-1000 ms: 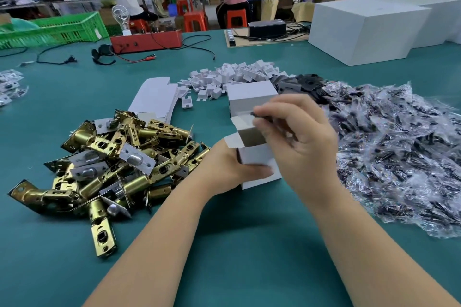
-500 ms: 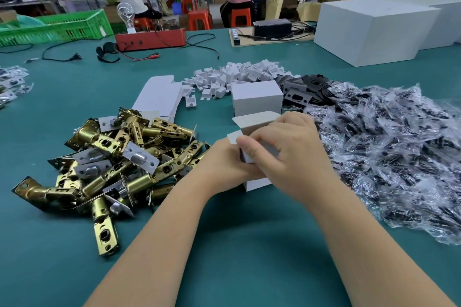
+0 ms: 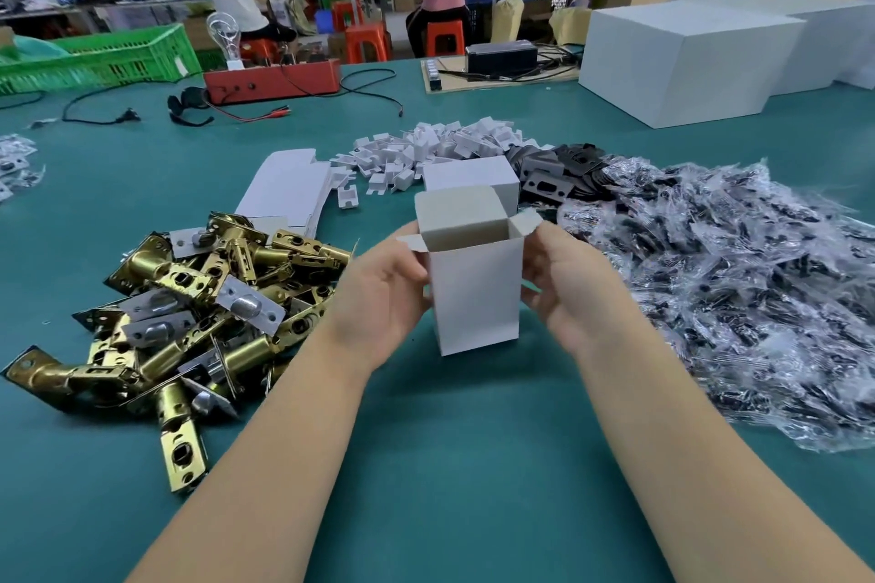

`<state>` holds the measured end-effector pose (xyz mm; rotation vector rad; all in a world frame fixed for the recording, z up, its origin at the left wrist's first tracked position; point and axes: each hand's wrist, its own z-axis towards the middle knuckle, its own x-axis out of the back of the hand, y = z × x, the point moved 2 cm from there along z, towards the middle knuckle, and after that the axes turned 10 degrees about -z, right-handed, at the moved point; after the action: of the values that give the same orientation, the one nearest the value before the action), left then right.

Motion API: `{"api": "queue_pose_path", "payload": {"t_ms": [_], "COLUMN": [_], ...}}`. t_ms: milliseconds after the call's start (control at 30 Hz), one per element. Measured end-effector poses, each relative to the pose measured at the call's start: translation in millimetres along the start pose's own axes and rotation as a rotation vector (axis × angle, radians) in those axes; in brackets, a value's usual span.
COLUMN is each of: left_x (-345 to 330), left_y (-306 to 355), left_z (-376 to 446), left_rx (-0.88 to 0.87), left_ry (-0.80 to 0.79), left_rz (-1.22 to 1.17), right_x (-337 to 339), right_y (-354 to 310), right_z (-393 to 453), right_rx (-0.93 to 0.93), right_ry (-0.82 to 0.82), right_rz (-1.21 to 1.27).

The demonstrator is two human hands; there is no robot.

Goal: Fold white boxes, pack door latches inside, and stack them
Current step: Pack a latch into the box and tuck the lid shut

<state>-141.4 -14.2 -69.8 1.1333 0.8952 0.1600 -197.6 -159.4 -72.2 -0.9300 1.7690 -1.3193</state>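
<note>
Two hands over teal surface [image 3: 426,464] in busy workshop; left hand [image 3: 383,294] and right hand [image 3: 573,294] grip upright open white box [image 3: 473,294] between them, sides pinched.

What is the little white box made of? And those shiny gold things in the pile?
The white box looks like thin matte cardboard: its flaps fold crisply and the inside is plain and dull. The door latches look like metal, with a glossy brass-coloured finish and silvery plates, since they reflect light sharply. Whether they are solid brass or only plated cannot be told.
</note>
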Motion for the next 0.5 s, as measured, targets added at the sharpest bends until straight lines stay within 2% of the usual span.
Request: {"api": "queue_pose_path", "payload": {"t_ms": [100,200,267,400,500], "left_x": [1,2,2,-6,-8], "left_y": [4,5,4,5,5], "left_z": [0,0,-1,-1,-1], "left_rx": [-0.003,-0.053,-0.063,-0.026,-0.002], "left_ry": [-0.011,0.021,0.049,-0.064,-0.098], "left_rz": [0.006,0.139,0.132,0.116,0.013], "right_x": [-4,-8,-10,-9,-9], "right_y": [0,0,1,-4,-4], "right_z": [-1,-4,-6,-6,-8], "right_rx": [0.091,0.110,0.154,0.315,0.384], "right_ry": [0.018,-0.064,-0.096,-0.125,-0.154], "right_rz": [-0.044,-0.021,0.012,0.062,0.056]}}
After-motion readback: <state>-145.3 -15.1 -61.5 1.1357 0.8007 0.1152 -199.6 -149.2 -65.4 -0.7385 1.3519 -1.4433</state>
